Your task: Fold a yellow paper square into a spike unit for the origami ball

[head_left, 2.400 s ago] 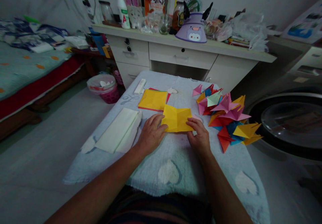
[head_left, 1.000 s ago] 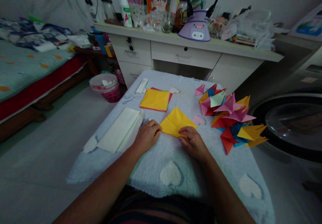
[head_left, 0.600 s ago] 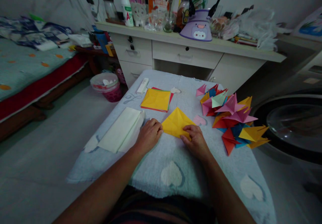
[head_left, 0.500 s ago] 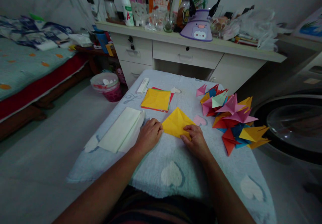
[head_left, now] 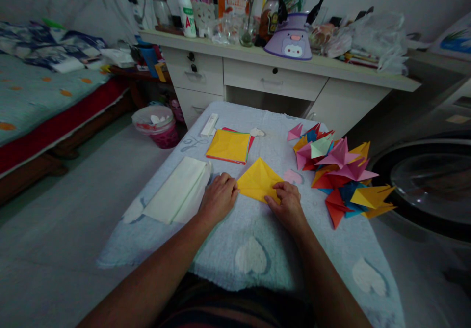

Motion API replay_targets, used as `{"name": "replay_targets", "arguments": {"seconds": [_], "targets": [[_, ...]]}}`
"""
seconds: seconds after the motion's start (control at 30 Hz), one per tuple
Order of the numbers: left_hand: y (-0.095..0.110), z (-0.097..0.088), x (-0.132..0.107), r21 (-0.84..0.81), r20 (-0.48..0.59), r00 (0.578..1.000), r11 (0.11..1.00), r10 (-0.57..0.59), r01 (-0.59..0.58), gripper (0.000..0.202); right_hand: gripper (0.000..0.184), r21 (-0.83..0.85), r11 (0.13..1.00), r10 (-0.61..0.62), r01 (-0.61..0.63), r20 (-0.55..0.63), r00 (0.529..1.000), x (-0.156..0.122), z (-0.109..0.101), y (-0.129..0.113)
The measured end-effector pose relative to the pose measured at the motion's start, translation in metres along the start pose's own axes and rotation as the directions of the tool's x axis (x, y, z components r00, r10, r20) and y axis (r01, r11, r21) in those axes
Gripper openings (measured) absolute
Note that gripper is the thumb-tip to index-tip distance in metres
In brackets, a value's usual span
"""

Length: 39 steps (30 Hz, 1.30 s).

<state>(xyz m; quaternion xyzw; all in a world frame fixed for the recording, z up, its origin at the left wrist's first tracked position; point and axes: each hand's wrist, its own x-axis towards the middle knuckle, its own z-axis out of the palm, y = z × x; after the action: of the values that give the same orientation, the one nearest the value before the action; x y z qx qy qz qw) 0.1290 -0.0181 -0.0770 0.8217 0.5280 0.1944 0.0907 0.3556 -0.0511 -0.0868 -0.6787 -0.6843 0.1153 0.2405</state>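
Observation:
A yellow paper (head_left: 258,179), folded into a flat triangle-like shape, lies on the towel-covered table (head_left: 250,239). My left hand (head_left: 218,199) is curled, with its fingertips pinching the paper's left corner. On the right, the fingers of my right hand (head_left: 288,205) are bent and pressed onto the paper's near right edge. Both hands rest on the cloth.
A stack of coloured square sheets (head_left: 228,146) lies just beyond the paper. A pile of folded paper pieces (head_left: 338,171) sits to the right. A folded white cloth (head_left: 176,195) lies at the left. A cluttered desk (head_left: 279,68), a pink bin (head_left: 154,126) and a bed (head_left: 44,97) stand behind.
The yellow paper has gone from a wide creased rectangle to a collapsed triangular shape. Over the last second my right hand has slid slightly along its near edge; my left stays put.

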Motion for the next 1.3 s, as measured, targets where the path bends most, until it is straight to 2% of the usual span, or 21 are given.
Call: {"name": "replay_targets", "arguments": {"seconds": [0.27, 0.57, 0.63, 0.7, 0.83, 0.93, 1.0, 1.1, 1.3], "targets": [[-0.001, 0.000, 0.001, -0.002, 0.007, 1.000, 1.000, -0.014, 0.014, 0.006, 0.021, -0.059, 0.997, 0.050, -0.051, -0.016, 0.999, -0.001, 0.000, -0.002], [0.005, -0.003, 0.000, 0.078, -0.018, 1.000, 0.997, 0.000, 0.001, 0.007, 0.022, -0.111, 0.991, 0.067, -0.069, -0.026, 0.997, -0.001, 0.002, -0.004], [0.008, -0.005, -0.002, 0.101, -0.039, 0.997, 0.993, 0.068, -0.064, 0.010, 0.022, -0.112, 0.992, 0.056, -0.060, -0.033, 0.998, -0.001, 0.003, -0.003], [0.011, -0.005, -0.006, 0.105, -0.045, 0.982, 0.978, 0.184, -0.179, 0.014, 0.022, -0.107, 0.993, 0.044, -0.049, -0.048, 0.998, -0.001, 0.003, -0.002], [0.021, -0.001, -0.017, 0.039, 0.017, 0.895, 0.895, 0.445, -0.445, 0.020, 0.021, -0.102, 0.994, 0.039, -0.045, -0.060, 0.997, -0.001, 0.004, -0.002], [0.027, 0.007, -0.024, 0.011, 0.046, 0.853, 0.853, 0.520, -0.521, 0.023, 0.022, -0.107, 0.993, 0.047, -0.052, -0.048, 0.998, 0.000, 0.004, -0.002], [0.030, 0.013, -0.029, 0.019, 0.032, 0.851, 0.851, 0.525, -0.525, 0.026, 0.022, -0.118, 0.991, 0.050, -0.054, -0.040, 0.998, 0.000, 0.003, -0.002], [0.030, 0.019, -0.033, 0.052, 0.049, 0.872, 0.870, 0.488, -0.490, 0.031, 0.021, -0.131, 0.990, 0.051, -0.056, -0.038, 0.998, 0.000, 0.002, -0.003], [0.027, 0.017, -0.037, 0.096, 0.114, 0.919, 0.917, 0.377, -0.388, 0.040, 0.022, -0.119, 0.992, 0.033, -0.039, -0.053, 0.998, 0.000, 0.002, -0.003]]}}
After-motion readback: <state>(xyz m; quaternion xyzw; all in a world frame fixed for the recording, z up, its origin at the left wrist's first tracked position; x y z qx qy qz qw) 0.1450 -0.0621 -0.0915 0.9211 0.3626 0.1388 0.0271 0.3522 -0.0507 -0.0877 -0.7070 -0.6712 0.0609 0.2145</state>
